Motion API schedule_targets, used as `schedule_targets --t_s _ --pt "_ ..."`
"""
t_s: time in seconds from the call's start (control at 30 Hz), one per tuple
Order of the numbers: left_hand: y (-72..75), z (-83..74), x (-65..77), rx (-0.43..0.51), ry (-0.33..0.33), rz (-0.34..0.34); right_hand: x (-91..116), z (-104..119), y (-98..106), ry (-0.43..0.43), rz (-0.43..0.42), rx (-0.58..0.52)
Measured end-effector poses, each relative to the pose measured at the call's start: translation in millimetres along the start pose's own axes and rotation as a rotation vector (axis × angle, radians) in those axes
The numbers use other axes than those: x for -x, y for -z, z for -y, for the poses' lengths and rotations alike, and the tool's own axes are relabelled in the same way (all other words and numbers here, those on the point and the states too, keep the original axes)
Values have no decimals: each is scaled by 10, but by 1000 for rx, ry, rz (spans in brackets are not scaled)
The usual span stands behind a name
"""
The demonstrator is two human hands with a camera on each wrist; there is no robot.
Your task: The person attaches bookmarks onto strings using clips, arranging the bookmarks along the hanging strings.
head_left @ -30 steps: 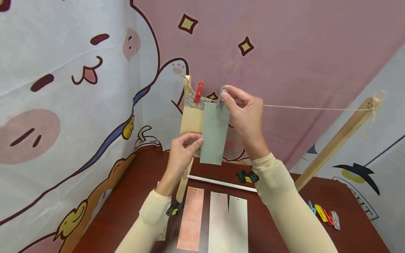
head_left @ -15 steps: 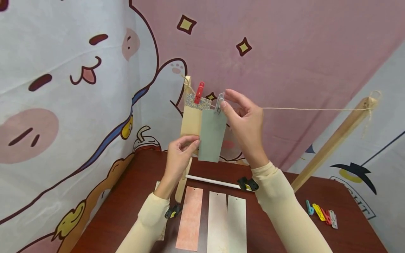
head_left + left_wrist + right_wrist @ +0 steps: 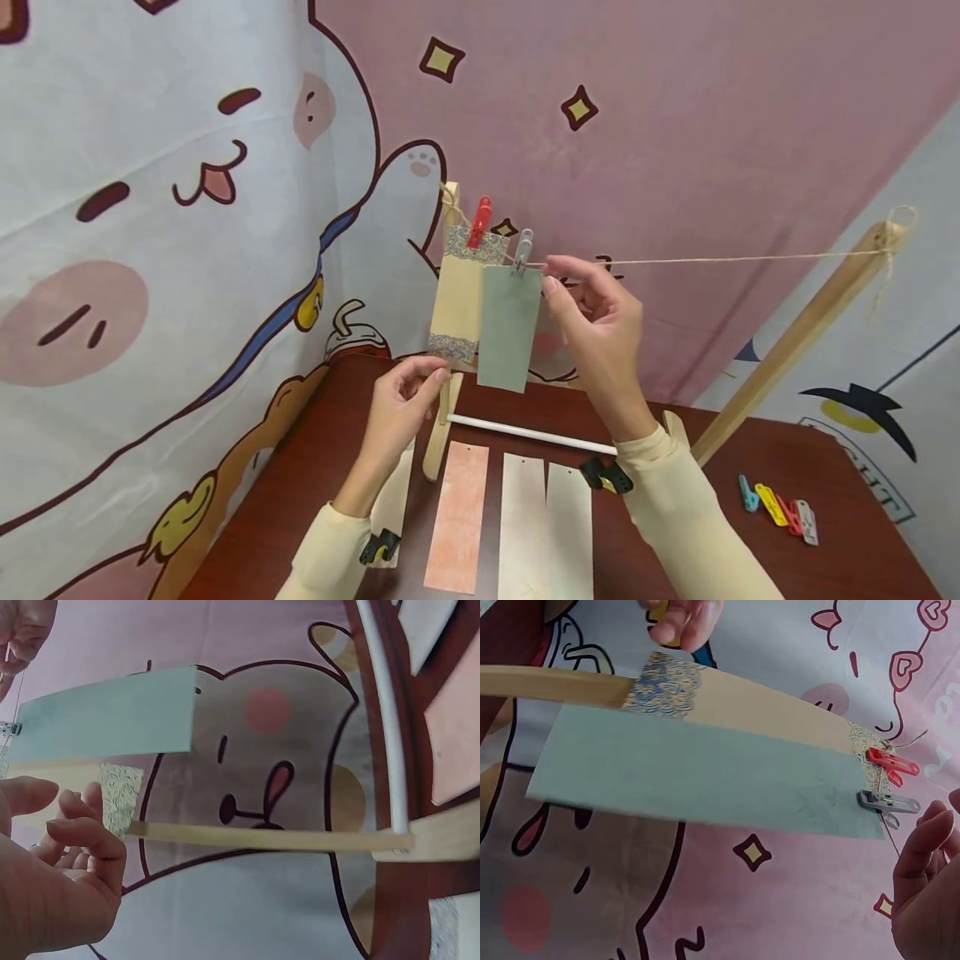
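A pale green paper card hangs from the string by a grey clothespin. Beside it a cream card with patterned ends hangs from a red clothespin, partly behind the green card. My right hand is just right of the grey clothespin, apart from it, fingers bent and holding nothing that I can see; its fingertips are near the string. Lower left, my left hand hovers below the cream card with loosely bent fingers; the left wrist view shows nothing between thumb and fingers.
Wooden posts hold the string, with a white rod joining them low down. On the brown table lie a pink card, pale cards and several loose clothespins at right. A cartoon cloth stands behind.
My right hand has let go of the grey clothespin and moved right and down. The left hand has released the green card's edge and moved down and left. The card now hangs freely.
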State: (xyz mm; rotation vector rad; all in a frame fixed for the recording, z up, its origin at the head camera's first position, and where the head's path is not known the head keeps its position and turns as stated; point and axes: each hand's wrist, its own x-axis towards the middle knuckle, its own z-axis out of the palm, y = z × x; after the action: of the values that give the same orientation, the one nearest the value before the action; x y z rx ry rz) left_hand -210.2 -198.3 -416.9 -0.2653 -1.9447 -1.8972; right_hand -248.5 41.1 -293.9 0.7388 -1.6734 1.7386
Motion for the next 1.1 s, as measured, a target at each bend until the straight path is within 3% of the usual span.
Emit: schedule_targets --t_s 0.17,0.37,0.6,0.87,1.1 --pt "128 58 147 -99 39 -2 104 -33 59 7 19 -36" --pt "310 100 328 -150 125 11 237 -53 100 -17 13 -29" --pt "391 128 325 -204 160 41 244 -83 216 -25 -13 -55" --pt "518 189 481 -339 284 11 349 -154 350 -82 -21 -135" --pt "613 264 573 -504 366 39 437 -256 533 -128 -55 -166"
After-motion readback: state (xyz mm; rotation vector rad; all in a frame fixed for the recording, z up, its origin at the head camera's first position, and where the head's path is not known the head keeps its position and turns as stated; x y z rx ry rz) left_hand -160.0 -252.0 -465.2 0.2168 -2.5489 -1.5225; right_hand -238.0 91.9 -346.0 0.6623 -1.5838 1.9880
